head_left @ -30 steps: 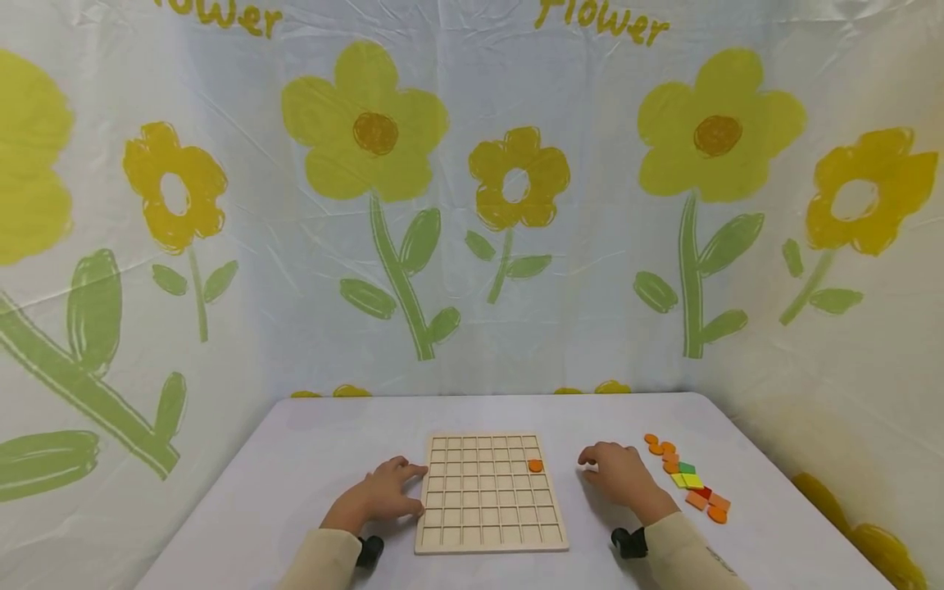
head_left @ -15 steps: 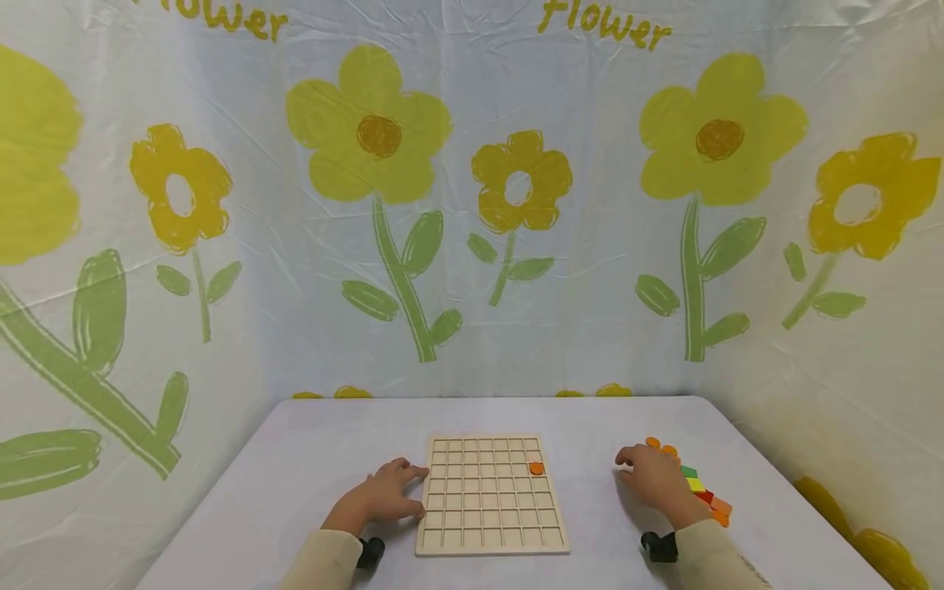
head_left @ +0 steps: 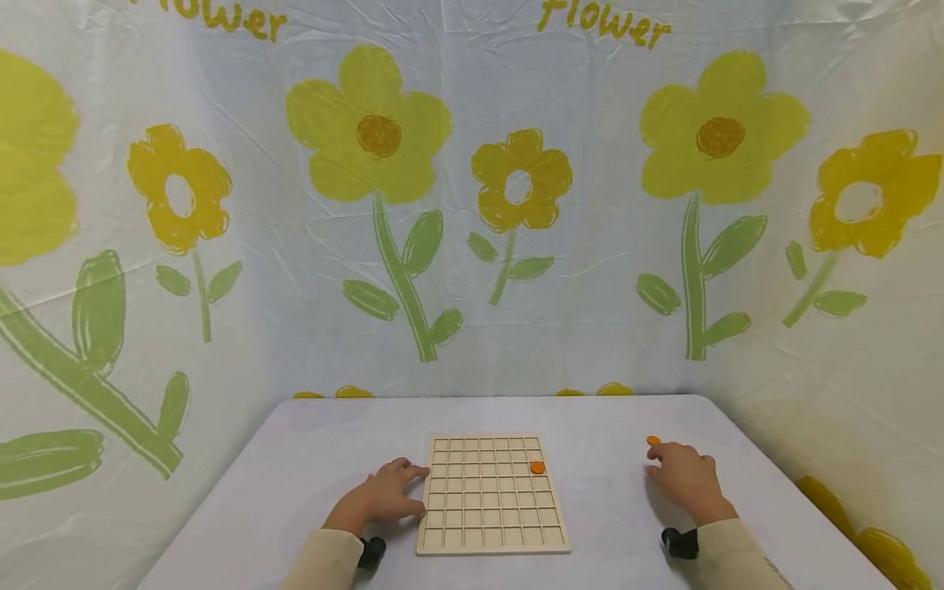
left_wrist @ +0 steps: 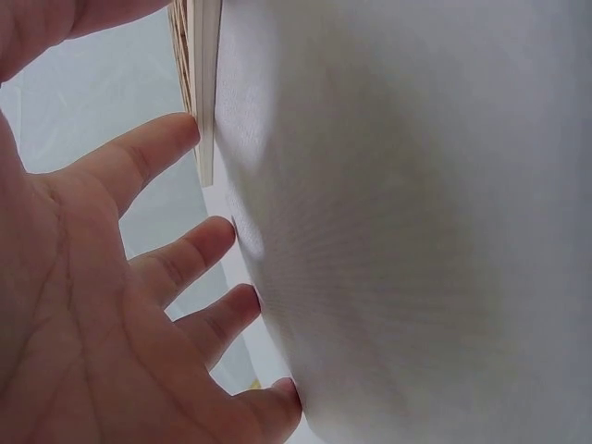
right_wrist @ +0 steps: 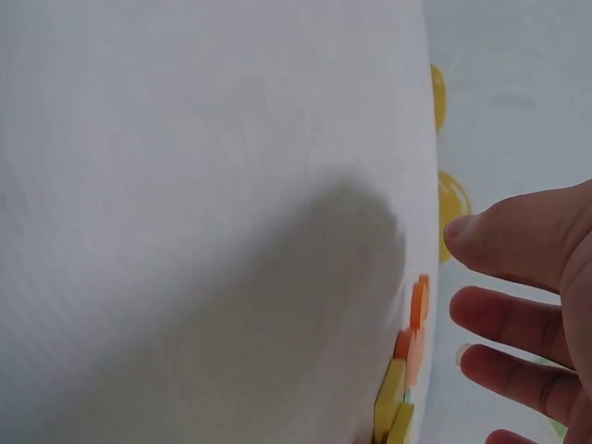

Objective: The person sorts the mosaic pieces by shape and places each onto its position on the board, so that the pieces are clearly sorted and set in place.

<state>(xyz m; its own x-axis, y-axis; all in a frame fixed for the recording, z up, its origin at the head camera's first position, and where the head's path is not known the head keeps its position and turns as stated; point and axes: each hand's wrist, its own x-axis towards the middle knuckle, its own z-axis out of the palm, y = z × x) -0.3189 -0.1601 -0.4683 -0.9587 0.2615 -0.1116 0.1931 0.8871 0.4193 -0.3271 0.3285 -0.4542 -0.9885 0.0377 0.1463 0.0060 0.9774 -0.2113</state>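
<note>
Pieces (right_wrist: 389, 402) lie lower right in the right-wrist view by the right hand (head_left: 686, 475), fingers apart, seemingly at pick-up, needing a pinch; the spread left hand (head_left: 378, 493) touches the board (head_left: 492, 496), head view's lower centre

The yellow word "flower" (head_left: 607, 23) stands twice on the backdrop (head_left: 460, 90), partly cropped.

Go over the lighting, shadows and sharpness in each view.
Head: fairly even light, a soft shadow beside the right hand, the board sharp enough to read its grid. Left wrist: a broad, soft-edged shadow on the white table beside the left hand, with faint streaks in it. Right wrist: a soft-edged shadow across the table, coloured pieces seen nearly edge-on.
</note>
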